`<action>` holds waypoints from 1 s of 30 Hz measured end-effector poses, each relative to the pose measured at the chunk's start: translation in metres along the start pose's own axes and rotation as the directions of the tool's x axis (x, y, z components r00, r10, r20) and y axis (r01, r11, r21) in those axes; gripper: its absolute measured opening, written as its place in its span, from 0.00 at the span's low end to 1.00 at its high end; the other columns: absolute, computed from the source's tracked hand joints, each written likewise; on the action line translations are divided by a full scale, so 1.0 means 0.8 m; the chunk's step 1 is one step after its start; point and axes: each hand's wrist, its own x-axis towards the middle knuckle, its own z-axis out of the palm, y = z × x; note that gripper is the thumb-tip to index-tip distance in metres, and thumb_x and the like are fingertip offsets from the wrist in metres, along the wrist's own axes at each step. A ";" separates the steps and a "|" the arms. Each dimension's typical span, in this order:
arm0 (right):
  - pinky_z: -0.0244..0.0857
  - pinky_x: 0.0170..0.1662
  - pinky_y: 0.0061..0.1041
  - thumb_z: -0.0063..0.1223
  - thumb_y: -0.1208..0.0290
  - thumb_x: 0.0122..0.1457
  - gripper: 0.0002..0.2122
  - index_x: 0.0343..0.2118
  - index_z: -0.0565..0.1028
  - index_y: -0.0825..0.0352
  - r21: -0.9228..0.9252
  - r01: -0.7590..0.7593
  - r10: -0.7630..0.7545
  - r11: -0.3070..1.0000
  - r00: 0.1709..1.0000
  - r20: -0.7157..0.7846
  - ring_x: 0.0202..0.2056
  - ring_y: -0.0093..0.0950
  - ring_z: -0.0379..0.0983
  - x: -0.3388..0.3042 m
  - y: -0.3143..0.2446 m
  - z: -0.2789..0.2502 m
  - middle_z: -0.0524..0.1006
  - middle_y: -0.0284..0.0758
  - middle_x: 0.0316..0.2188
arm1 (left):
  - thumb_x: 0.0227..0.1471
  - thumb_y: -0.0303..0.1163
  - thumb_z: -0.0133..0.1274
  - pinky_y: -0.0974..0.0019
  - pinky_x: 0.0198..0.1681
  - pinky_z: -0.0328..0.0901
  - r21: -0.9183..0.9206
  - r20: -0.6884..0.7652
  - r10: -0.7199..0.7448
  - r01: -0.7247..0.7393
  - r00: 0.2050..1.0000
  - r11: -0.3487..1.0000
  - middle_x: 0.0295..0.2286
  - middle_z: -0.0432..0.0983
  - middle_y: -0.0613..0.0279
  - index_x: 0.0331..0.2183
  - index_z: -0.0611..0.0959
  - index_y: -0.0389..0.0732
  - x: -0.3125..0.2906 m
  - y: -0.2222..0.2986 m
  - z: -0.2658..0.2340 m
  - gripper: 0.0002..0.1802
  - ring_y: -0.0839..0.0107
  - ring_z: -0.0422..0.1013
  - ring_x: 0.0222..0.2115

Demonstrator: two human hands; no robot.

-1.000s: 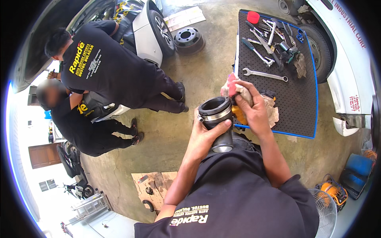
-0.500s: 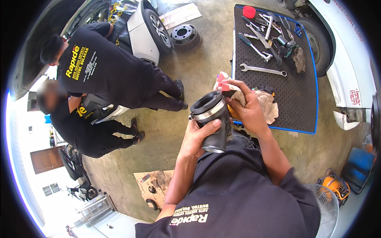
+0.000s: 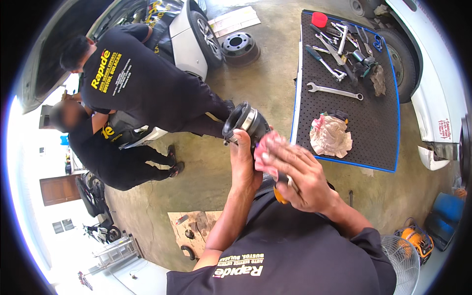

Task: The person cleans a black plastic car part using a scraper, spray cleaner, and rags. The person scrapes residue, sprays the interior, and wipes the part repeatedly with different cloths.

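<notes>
A black rubber intake hose (image 3: pixel 253 127) with a shiny metal clamp round its upper end is tilted to the left in front of me. My left hand (image 3: pixel 243 164) is closed round it, thumb upright along the near side. Against the hose's right side, my right hand (image 3: pixel 305 177) presses a pink and white rag (image 3: pixel 268 150). Its fingers lie over the cloth and look slightly smeared by motion. Under that palm shows a black and orange object (image 3: pixel 280 194), mostly hidden, whose kind I cannot make out.
On the right, a blue-edged table with a black perforated top (image 3: pixel 314 105) bears a combination wrench (image 3: pixel 335 91), several tools, a red cap (image 3: pixel 319 19) and a crumpled cloth (image 3: pixel 330 137). Two people (image 3: pixel 142 78) stand at a car on the left. A wheel rim (image 3: pixel 240 48) lies on the floor.
The hose has tipped further left in my left hand. My right hand has come down from the hose's upper rim to its side, bringing the rag along. The cloth on the table is now fully uncovered.
</notes>
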 end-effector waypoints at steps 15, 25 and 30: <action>0.68 0.61 0.45 0.63 0.62 0.61 0.14 0.48 0.85 0.59 -0.041 0.094 -0.099 0.995 0.984 -0.145 0.59 0.47 0.72 0.027 0.031 0.017 0.74 0.45 0.60 | 0.50 0.88 0.35 0.56 0.60 0.71 -0.225 0.101 -0.110 0.130 0.989 0.966 0.54 0.79 0.59 0.62 0.77 0.41 -0.017 -0.003 0.008 0.63 0.64 0.75 0.54; 0.80 0.50 0.30 0.35 0.50 0.80 0.29 0.63 0.72 0.74 0.907 -0.187 0.605 0.378 0.791 -0.089 0.54 0.32 0.81 0.025 0.067 -0.029 0.79 0.45 0.57 | 0.52 0.79 0.53 0.47 0.40 0.84 -0.463 0.322 -0.063 0.215 0.945 0.860 0.59 0.71 0.47 0.68 0.67 0.46 -0.008 -0.001 -0.004 0.58 0.46 0.71 0.60; 0.63 0.68 0.40 0.33 0.50 0.80 0.30 0.71 0.64 0.73 0.837 -0.217 0.384 0.502 0.923 0.009 0.64 0.40 0.71 0.016 0.046 -0.013 0.74 0.46 0.63 | 0.52 0.83 0.47 0.46 0.58 0.76 -0.311 0.259 -0.042 0.125 0.965 0.942 0.64 0.68 0.49 0.70 0.66 0.45 -0.002 -0.007 -0.004 0.61 0.50 0.65 0.66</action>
